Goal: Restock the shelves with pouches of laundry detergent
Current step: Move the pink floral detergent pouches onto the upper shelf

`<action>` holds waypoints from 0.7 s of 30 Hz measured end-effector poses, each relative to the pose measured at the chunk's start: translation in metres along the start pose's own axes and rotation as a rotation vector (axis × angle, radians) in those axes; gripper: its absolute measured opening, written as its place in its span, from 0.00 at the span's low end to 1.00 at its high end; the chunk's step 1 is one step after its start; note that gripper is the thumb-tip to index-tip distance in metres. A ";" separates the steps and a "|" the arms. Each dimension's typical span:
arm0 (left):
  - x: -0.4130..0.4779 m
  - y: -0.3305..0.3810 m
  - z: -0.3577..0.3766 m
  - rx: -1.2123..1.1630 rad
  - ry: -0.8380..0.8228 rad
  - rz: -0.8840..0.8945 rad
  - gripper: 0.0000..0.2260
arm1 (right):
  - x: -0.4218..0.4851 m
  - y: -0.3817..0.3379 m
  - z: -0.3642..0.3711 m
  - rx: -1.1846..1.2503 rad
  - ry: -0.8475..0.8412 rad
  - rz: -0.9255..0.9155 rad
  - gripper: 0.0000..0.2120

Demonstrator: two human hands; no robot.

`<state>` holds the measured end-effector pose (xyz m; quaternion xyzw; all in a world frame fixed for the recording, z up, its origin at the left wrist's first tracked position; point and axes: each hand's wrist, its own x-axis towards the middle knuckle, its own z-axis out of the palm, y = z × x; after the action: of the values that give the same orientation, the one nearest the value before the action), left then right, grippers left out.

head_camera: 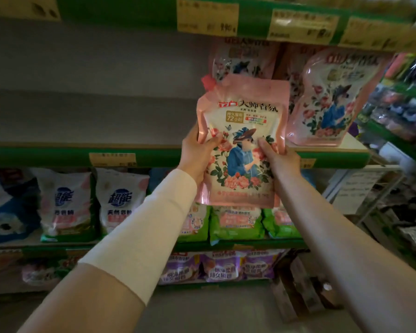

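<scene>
Holds the pink pouch upright in the air, on the near side of the middle shelf, not yet set down on it. Pinches its left edge with the left hand, thumb pressed on the printed face, fingers hidden behind. Pinches its right edge the same way with the right hand, thumb on the front, fingertips curled round the seam. Carries the red cap at the top left corner, overlapping the far pouch that stands back on the same shelf. Faces a second matching one, the right pouch, leaning and bulging just beside the target spot.

Likely to go wrong in a few ways. Might slump forward and drop off the green lip if set down too near the front, being soft and probably full of liquid. Might shove the far pouch backward or tip the leaning right pouch if pushed in too hard or at a slant. Might fold at the top, since gripped only at mid-height on slick film. Might catch the cap on the price strip overhead if lifted too high. Would land, if dropped, among the green bags on the shelf below.
</scene>
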<state>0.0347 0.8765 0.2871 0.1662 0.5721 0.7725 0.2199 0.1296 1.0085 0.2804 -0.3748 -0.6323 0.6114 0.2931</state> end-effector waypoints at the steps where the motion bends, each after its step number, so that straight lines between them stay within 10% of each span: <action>1: 0.007 0.005 0.005 -0.003 0.000 0.002 0.15 | 0.007 -0.007 0.000 -0.002 0.000 -0.002 0.13; 6: 0.041 0.022 0.034 0.006 0.044 0.024 0.10 | 0.045 -0.042 -0.007 0.023 0.000 0.013 0.25; 10: 0.065 0.037 0.056 0.018 0.118 -0.011 0.09 | 0.097 -0.054 -0.012 -0.009 -0.029 -0.040 0.57; 21: 0.108 0.028 0.069 0.021 0.034 0.267 0.11 | 0.138 -0.058 0.003 0.063 -0.034 -0.256 0.34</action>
<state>-0.0254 0.9828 0.3344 0.2302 0.5565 0.7915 0.1038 0.0452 1.1236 0.3260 -0.2714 -0.6602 0.5948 0.3696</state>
